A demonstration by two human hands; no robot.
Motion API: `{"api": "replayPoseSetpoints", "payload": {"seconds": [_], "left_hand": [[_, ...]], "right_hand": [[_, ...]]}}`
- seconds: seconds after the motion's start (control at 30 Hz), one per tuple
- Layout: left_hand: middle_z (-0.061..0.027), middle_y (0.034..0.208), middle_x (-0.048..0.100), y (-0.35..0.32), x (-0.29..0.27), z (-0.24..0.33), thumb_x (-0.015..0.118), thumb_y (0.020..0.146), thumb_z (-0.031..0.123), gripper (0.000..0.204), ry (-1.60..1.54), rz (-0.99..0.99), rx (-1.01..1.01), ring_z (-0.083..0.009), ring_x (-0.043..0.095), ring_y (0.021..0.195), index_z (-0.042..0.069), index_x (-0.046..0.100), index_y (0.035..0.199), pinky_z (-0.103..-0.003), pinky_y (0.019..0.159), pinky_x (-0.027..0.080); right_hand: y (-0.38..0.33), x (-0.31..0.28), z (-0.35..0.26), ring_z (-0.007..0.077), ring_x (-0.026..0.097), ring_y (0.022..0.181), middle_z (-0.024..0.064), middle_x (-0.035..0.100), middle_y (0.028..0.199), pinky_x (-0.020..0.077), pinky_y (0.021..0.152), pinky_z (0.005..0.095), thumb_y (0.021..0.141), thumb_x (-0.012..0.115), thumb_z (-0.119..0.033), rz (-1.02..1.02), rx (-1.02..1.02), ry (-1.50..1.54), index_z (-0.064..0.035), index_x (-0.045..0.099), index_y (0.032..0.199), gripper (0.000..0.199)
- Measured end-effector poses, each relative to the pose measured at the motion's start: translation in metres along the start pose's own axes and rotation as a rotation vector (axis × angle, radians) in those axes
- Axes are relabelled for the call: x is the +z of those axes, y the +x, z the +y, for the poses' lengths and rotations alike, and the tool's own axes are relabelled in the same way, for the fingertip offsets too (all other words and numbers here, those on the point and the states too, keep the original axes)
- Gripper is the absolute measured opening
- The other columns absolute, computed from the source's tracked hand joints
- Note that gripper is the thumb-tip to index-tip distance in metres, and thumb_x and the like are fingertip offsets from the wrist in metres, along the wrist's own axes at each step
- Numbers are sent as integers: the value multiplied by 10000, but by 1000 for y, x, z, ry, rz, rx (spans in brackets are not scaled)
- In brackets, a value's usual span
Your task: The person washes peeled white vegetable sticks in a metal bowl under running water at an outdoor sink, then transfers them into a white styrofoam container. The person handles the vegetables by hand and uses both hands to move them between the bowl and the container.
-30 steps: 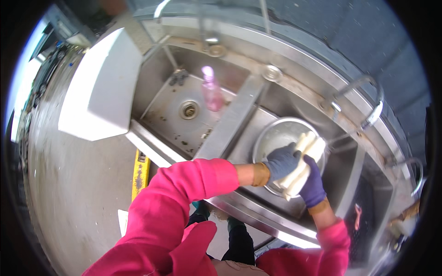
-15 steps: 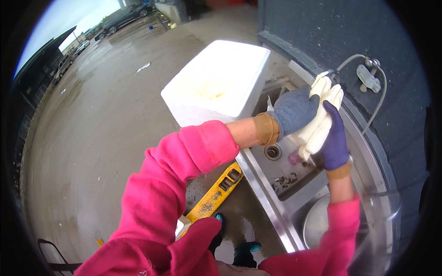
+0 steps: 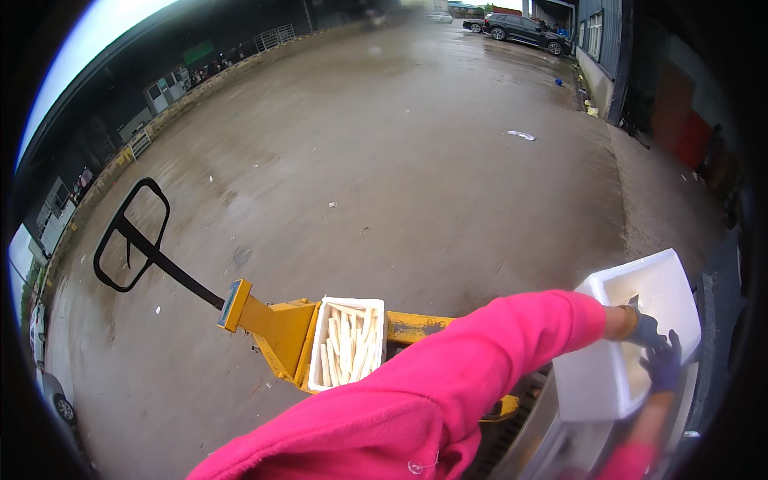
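At the lower right we see the big box (image 3: pixel 586 376), white and open, tilted in the view and standing by the metal edge of the sink (image 3: pixel 536 424). The left hand (image 3: pixel 642 330), in a grey glove, and the right hand (image 3: pixel 662 366), in a purple glove, meet over its opening. The right fingers are spread apart, released; the left fingers are partly hidden and small, so we cannot tell whether they grasp anything. Pink sleeves (image 3: pixel 448 360) cover both arms, the left crossing the lower middle. Left of that arm we find the small box (image 3: pixel 382 320), also white, filled with pale sticks (image 3: pixel 348 348) lying mostly lengthwise. It sits on the yellow pallet jack (image 3: pixel 276 332), whose black handle (image 3: pixel 176 272) slants up to the left. Beyond, we see wet ground (image 3: pixel 360 200), a scrap of white litter (image 3: pixel 522 135) and a dark car (image 3: pixel 524 30) at the top right.
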State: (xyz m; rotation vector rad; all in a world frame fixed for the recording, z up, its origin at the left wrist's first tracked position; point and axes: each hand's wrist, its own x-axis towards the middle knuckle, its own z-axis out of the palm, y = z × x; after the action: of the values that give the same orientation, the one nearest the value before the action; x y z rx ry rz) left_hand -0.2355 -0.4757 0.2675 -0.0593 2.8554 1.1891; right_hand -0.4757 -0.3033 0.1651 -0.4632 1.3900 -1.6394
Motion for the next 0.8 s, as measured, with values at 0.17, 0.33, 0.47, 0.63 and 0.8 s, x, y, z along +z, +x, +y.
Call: {"api": "replayPoseSetpoints", "payload": {"seconds": [0.17, 0.33, 0.47, 0.63, 0.8], "left_hand": [[-156, 1216, 657, 7, 22, -1, 325, 950, 597, 709, 158, -53, 22, -354, 569, 1196, 12, 658, 1172, -722, 1060, 148], [-212, 1091, 663, -6, 34, 5, 461, 969, 78, 357, 473, -160, 699, -367, 653, 935, 36, 538, 1315, -401, 841, 527], [-175, 1156, 667, -26, 38, 38, 500, 1022, 382, 508, 203, -239, 398, -205, 626, 1004, -67, 599, 1239, -312, 954, 467], [-106, 1080, 686, -23, 45, 44, 524, 1014, 373, 504, 37, -154, 141, -156, 608, 944, -50, 583, 1281, -293, 868, 478], [-161, 1343, 590, -3, 37, 12, 506, 1025, 347, 479, 538, 113, 269, -208, 603, 1158, 13, 530, 1367, -315, 951, 485]], "right_hand": [[-72, 34, -20, 274, 488, 1273, 82, 516, 1375, 420, 1057, 392, 925, 580, -118, -102, -319, 46, -64, 481, 1365, 454], [-243, 51, -12, 287, 484, 1318, 197, 506, 1406, 383, 1108, 391, 1032, 381, -185, 96, -489, -67, 24, 381, 1445, 462], [-383, 8, 54, 280, 598, 1186, 201, 538, 1374, 508, 970, 355, 1043, 393, -184, 446, -351, -33, 19, 399, 1434, 440], [-585, -69, 204, 229, 651, 1094, 154, 638, 1244, 544, 886, 327, 1014, 473, -148, 785, -147, -110, 9, 508, 1332, 357], [-741, -122, 351, 209, 662, 1075, 148, 648, 1229, 536, 889, 349, 923, 620, -332, 1183, 357, 39, -17, 535, 1312, 508]]}}
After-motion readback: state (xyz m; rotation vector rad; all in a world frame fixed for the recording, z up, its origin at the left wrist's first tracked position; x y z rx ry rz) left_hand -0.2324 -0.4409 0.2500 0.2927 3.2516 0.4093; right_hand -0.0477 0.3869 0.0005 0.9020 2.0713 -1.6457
